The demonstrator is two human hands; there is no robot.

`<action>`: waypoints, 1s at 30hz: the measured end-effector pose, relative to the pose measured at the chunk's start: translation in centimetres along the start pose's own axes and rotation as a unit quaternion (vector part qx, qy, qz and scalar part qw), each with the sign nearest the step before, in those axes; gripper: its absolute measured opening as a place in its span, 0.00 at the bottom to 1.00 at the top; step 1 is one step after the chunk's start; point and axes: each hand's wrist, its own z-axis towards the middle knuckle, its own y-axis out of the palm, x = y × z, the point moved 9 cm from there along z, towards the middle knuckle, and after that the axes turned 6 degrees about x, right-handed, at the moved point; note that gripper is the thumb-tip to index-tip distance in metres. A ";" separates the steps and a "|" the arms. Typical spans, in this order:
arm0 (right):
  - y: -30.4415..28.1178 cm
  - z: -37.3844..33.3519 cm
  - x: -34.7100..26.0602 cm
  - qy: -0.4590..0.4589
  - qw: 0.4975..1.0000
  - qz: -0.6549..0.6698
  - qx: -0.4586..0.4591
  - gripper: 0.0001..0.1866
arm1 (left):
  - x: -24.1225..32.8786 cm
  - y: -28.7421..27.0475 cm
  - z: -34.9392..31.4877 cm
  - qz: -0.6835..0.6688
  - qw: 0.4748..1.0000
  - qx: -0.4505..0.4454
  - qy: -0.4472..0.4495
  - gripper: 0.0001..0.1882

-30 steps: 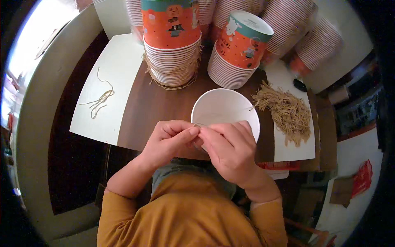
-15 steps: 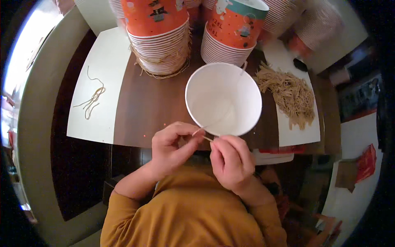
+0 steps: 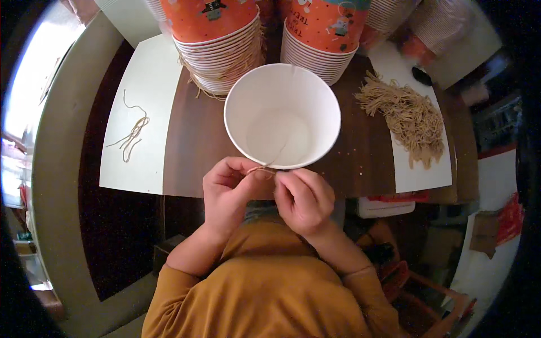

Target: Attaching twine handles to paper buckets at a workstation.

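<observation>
Pinching tan twine (image 3: 264, 167) at the near rim of the white tub (image 3: 242, 112) with closed fingertips of left hand (image 3: 228, 188) and right hand (image 3: 305, 201), could lose the twine by easing 1 grip or tip the tub by overpulling.

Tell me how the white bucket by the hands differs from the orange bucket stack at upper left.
The white bucket is single; the orange stack is many buckets nested together. The white bucket shows its open mouth and plain interior; the orange stack shows a printed outside, with its packed rims below. Both have white rims.
</observation>
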 end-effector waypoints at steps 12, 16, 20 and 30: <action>3.6 -0.9 2.3 0.246 0.951 0.178 -0.064 0.09 | -1.1 -1.1 0.8 -0.046 0.999 -0.009 -0.020 0.04; 5.3 -2.8 3.3 0.425 0.845 0.314 -0.084 0.08 | -0.7 -1.4 0.7 -0.051 0.998 -0.026 -0.010 0.04; 6.2 -4.7 4.0 0.534 0.735 0.416 -0.037 0.08 | -0.4 -1.4 0.6 -0.045 0.998 -0.041 0.003 0.04; 6.9 -3.5 3.3 0.529 0.747 0.392 -0.099 0.09 | 1.1 -2.6 0.8 0.082 0.992 -0.040 0.086 0.05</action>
